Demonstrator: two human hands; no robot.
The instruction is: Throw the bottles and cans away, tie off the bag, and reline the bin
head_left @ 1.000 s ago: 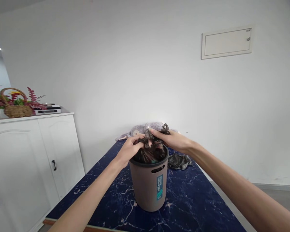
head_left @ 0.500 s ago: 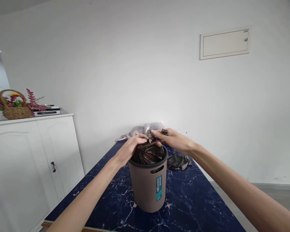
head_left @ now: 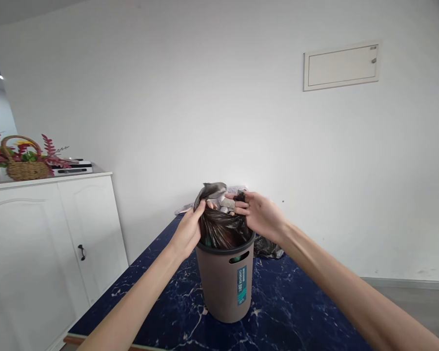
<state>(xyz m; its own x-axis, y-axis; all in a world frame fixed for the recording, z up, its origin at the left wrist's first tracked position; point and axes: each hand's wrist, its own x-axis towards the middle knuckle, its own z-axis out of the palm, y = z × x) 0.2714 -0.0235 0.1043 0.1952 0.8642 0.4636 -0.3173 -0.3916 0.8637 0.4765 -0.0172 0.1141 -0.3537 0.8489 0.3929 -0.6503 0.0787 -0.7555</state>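
Observation:
A brown garbage bin (head_left: 223, 287) with a dark rim and a teal label stands upright on the table. Its black garbage bag (head_left: 225, 231) bulges up inside and rises above the rim. My left hand (head_left: 190, 229) pinches the bag's edge at the left, where a loose grey-black flap stands up. At the right, my right hand (head_left: 259, 212) has its fingers curled on another part of the bag, with a dark crumpled bit between them. The bag's mouth is partly spread between both hands.
Behind the bin's right side lies another crumpled black plastic bag (head_left: 269, 247) on the blue marbled table (head_left: 161, 302). A grey plush toy (head_left: 237, 189) rests against the wall. To the left stands a white cabinet (head_left: 91, 229) bearing a flower basket (head_left: 27, 169).
My hands have moved apart from close together above the bin. The bag's gathered top has opened out, and a flap now stands up near my left hand.

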